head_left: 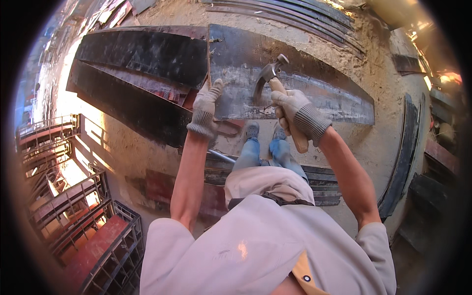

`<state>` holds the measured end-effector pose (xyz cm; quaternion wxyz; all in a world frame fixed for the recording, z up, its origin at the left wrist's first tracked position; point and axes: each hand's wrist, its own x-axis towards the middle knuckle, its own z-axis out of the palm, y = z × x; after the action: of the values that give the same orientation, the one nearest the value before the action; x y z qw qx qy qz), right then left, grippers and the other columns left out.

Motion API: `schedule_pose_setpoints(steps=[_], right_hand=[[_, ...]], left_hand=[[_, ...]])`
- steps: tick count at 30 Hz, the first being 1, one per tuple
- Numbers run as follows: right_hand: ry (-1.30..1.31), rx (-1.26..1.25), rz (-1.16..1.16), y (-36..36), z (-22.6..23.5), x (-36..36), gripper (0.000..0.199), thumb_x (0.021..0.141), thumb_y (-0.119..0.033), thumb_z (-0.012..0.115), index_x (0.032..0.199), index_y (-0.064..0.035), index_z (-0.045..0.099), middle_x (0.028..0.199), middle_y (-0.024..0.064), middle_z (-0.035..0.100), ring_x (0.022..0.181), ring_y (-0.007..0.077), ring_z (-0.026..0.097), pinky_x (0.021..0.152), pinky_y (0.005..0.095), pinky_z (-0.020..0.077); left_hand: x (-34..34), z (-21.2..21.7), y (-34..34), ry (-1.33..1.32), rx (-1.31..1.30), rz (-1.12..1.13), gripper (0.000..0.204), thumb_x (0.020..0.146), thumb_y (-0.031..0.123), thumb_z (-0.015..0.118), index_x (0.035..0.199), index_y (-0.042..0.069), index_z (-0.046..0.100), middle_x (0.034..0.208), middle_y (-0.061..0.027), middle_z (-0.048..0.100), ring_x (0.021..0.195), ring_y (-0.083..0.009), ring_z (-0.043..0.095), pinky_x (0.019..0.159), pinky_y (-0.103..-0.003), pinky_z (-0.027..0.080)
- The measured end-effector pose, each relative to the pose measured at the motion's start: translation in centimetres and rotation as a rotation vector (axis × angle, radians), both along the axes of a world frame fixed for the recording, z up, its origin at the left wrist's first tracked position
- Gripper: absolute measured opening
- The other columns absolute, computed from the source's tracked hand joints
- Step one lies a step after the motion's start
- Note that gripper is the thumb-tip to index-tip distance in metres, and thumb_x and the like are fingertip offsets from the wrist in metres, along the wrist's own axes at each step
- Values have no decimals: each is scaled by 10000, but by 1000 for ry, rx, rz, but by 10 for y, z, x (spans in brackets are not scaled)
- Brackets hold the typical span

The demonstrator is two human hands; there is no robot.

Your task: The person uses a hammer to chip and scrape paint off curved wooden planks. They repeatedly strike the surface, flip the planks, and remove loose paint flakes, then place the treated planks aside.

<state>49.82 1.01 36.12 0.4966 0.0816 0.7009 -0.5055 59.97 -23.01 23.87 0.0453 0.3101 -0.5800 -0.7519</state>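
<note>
Wooden-handled steel claw hammer (pixel 278 85), clasped in gloved right hand (pixel 293 106) above scuffed grey flat panel (pixel 238 64); gloved left hand (pixel 206 105) pinching panel's left edge.

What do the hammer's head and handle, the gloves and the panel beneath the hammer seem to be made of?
Hammer head: likely steel, smooth grey with a metallic sheen.
Hammer handle: probably wood, pale tan and matt.
Gloves: apparently knitted fabric, off-white with ribbed grey cuffs.
Panel: dark grey, scuffed; perhaps sheet metal, though coated board is possible.
</note>
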Motion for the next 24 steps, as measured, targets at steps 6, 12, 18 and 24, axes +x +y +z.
schedule_pose_setpoints(steps=[6,12,18,24], right_hand=[[49,73,85,-9,5,-4,366,984,-316,534,804,1,566,610,63,561,475,170,570,421,353,468],[120,34,94,13,-21,48,319,1018,-319,540,1092,-9,565,771,139,651,581,263,666,528,425,535],[795,142,-270,-11,-87,150,258,1016,-230,651,1172,-47,555,841,242,682,794,469,698,697,500,536],[828,-84,-121,26,-68,116,306,1074,-350,574,1147,-52,577,740,94,636,628,233,631,583,399,502]], left_hand=[[-1,8,0,-26,-97,-51,450,1073,350,606,1406,48,603,1121,14,687,948,-68,618,847,-244,536],[2,26,11,-27,47,-8,431,1075,319,605,1408,44,598,1150,-1,692,979,-75,631,858,-255,544],[-6,31,11,3,208,40,366,1076,269,593,1372,54,605,1104,-25,702,941,-118,680,812,-306,601],[-1,46,18,24,498,71,383,1075,282,585,1373,42,587,1116,-61,708,945,-172,712,812,-361,635]])
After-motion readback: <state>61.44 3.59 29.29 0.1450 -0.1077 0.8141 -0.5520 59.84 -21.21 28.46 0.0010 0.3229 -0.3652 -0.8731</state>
